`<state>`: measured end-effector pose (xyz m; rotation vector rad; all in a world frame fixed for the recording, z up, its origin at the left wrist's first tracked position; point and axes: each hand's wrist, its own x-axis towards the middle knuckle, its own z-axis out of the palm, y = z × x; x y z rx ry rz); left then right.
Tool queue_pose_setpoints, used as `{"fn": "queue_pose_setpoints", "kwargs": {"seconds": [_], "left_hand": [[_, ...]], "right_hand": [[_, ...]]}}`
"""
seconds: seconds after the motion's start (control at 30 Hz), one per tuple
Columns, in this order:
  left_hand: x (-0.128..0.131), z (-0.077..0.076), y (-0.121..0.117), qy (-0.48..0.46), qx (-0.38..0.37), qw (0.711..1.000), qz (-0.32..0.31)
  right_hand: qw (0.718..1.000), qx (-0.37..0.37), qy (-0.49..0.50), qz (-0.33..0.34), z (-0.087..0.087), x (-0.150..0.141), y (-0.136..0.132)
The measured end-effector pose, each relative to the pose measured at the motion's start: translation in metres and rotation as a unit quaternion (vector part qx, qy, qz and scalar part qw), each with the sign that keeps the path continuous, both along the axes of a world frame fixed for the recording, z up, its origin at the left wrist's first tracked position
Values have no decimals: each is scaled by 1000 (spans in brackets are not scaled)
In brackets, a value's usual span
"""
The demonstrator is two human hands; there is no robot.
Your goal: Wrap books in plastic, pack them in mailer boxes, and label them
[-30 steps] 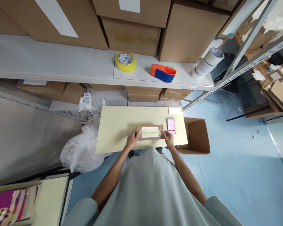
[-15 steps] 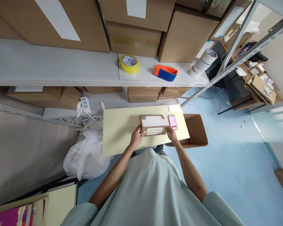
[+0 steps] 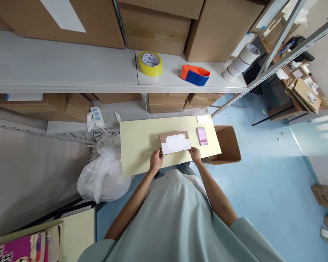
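One rectangular, white-labelled cardboard box (image 3: 175, 142); left hand (image 3: 156, 160) and right hand (image 3: 195, 154) pinch its near corners.

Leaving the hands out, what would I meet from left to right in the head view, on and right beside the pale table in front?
White plastic bag → cardboard parcel with a white label → phone with a pinkish screen → open cardboard box.

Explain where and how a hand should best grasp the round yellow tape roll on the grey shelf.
Probably by opposite sides of the yellow tape roll, on its outer wall, from the front: it lies flat, with brown cardboard boxes close behind.
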<state>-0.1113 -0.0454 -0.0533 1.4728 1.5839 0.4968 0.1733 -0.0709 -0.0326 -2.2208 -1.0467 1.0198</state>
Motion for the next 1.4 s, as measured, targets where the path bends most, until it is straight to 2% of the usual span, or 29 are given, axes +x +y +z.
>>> {"fn": "queue_pose_setpoints", "kwargs": {"seconds": [0.2, 0.3, 0.4, 0.5, 0.6, 0.67, 0.73, 0.87, 1.0, 1.2, 1.3, 1.4], "left_hand": [[-6, 4, 2, 4, 2, 1000, 12], [-10, 11, 9, 18, 20, 998, 57], [-3, 26, 22, 29, 59, 992, 110], [27, 49, 40, 15, 85, 989, 123], [78, 70, 59, 0, 90, 990, 110], [118, 78, 71, -22, 92, 992, 88], [157, 80, 81, -51, 85, 993, 63], [226, 65, 101, -97, 32, 994, 39], [274, 33, 130, -103, -22, 994, 34], [318, -19, 185, -78, -98, 992, 22], [332, -38, 201, -72, -101, 992, 26], [341, -51, 208, -94, -85, 992, 27]], "right_hand": [[999, 12, 28, 27, -2, 12, -2], [998, 29, 37, 38, 0, 30, 2], [996, 54, 47, 46, 5, 61, 14], [995, 70, 56, 45, 9, 98, 34], [993, 90, 73, 36, 8, 137, 58], [989, 112, 89, 31, 6, 162, 73], [986, 128, 102, 24, 2, 184, 87], [984, 138, 112, -12, -11, 221, 112], [987, 122, 103, -30, -36, 245, 137], [991, 126, 37, -31, -79, 258, 173], [990, 137, 14, -15, -92, 260, 186], [989, 147, 1, 2, -98, 259, 192]]}}
